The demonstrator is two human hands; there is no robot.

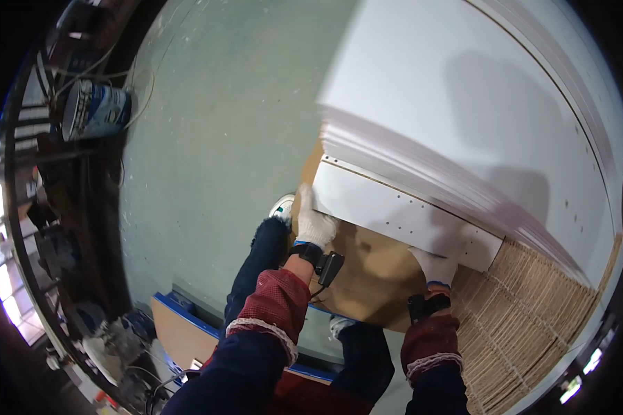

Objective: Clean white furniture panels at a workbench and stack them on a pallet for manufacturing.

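along the front of a stack of white panels (408, 76): narrow white drilled board (394, 207), lying slantwise over brown cardboard (374, 277). gloved left hand (315, 225) touches its left end, fingers partly curled; cannot tell whether they grip. gloved right hand (435, 266) blurred at the near edge, toward the right end; finger spread and hold cannot be told. beyond that, ribbed brown mat (516, 318) crossed by pale cords. far left, blue-and-white bucket (102, 111).

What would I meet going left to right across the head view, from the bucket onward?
Blue-and-white bucket → white shoe → gloved left hand → gloved right hand → brown ribbed material.
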